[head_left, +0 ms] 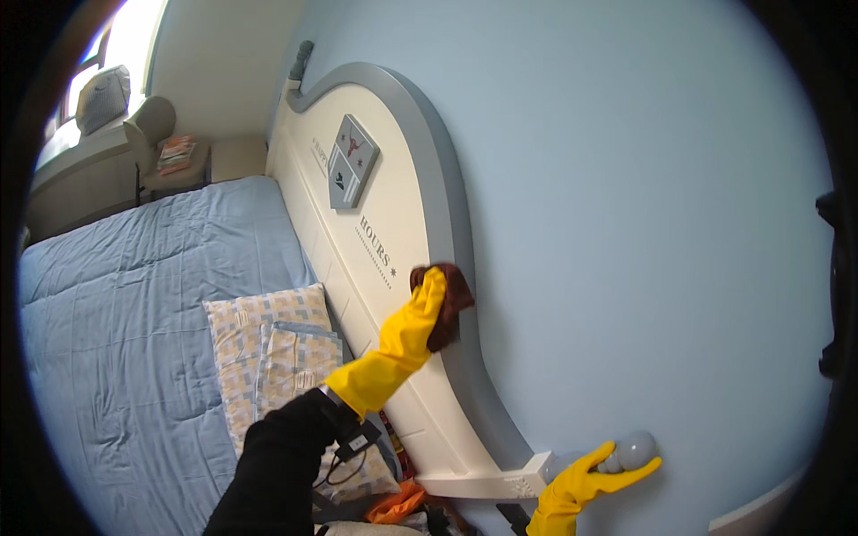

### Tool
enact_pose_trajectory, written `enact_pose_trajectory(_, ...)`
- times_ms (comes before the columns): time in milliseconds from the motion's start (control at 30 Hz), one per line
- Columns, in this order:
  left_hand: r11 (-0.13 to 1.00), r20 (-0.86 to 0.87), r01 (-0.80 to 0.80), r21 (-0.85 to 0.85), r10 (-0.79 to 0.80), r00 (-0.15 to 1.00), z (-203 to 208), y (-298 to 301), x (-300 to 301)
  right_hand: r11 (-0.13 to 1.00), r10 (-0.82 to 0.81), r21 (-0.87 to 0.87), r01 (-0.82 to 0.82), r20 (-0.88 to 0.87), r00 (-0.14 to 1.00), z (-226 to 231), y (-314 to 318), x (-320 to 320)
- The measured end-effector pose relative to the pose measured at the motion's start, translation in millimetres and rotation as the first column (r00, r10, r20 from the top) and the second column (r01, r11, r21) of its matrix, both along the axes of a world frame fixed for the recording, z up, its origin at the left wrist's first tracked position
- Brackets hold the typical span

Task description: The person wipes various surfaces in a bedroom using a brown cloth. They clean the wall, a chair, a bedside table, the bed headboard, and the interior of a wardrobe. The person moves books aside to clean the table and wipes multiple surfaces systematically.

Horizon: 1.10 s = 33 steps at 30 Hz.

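My left hand, in a yellow rubber glove, is closed on a dark brown cloth. It presses the cloth to the curved grey rim of a cream headboard. Down at the lower right, my right hand wears a matching glove. Its thumb and finger are spread in a V about the neck of a grey round bedpost knob, touching it rather than wrapped round it. The remaining right fingers are partly hidden.
Blue bedding and a patterned pillow lie left of the headboard, which bears a grey plaque. An orange item sits beneath my left arm. A blue wall rises behind. A chair with books stands at far left.
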<state>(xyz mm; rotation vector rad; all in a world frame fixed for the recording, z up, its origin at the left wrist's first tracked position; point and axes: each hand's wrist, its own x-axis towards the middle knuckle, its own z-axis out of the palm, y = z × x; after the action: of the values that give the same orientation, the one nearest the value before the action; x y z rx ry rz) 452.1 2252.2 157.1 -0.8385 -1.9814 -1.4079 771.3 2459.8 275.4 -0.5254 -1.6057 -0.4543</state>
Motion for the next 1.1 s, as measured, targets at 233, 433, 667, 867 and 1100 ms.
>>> enact_pose_trajectory(233, 0.899, 0.394, 0.436, 0.043, -0.417, 0.819, -88.7, 16.4, 132.2, 0.942, 0.259, -0.204, -0.265, -0.057, 0.964, 19.5, -35.1, 0.5)
enact_pose_trajectory(433, 0.316, 0.587, 0.761, 0.566, -0.803, -0.103, -85.1, 22.1, 206.6, 0.648, 0.613, -0.599, -0.470, 0.045, 0.789, -3.3, -35.8, 73.0)
enact_pose_trajectory(667, 0.188, 0.157, 0.982, 0.022, -0.971, 0.182, 3.1, 70.0, 307.3, 0.093, 0.892, -0.936, -0.340, -0.074, 0.447, -73.8, -49.1, 179.0)
enact_pose_trajectory(867, 0.086, 0.586, 0.832, 0.549, -0.749, -0.309, 35.4, 100.3, 408.0, -0.010, 0.643, -0.782, -0.623, -0.482, 0.595, -88.5, -49.6, 263.7)
enact_pose_trajectory(1100, -0.063, 0.641, 0.899, 0.434, -0.679, -0.357, 37.6, 115.7, 501.8, 0.023, 0.237, -0.643, -0.766, -0.741, 0.629, -130.7, -54.2, 383.5)
